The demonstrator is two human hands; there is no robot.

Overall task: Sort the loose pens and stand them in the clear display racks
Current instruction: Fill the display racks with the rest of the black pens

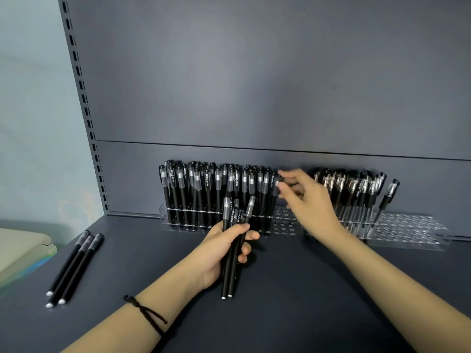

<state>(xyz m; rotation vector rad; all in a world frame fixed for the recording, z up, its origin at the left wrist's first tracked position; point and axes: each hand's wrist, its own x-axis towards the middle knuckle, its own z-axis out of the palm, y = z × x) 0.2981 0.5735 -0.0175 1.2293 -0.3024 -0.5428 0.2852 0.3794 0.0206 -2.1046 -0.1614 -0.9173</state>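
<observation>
Left hand (219, 248): upright pens (230, 271), caps up; right hand (308, 200) pinches pen (275, 191).

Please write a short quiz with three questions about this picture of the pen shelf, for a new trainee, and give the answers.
1. True or false: the left hand grips a bundle of black capped pens.
2. How many loose black pens lie on the dark shelf surface, to the left of both hands?
3. The right hand pinches one standing black pen. Where does it stand? A) at the right end of the filled part of the left clear plastic rack; B) at that rack's left end; C) flat on the shelf surface.
Key: 1 true; 2 three; 3 A.
</observation>
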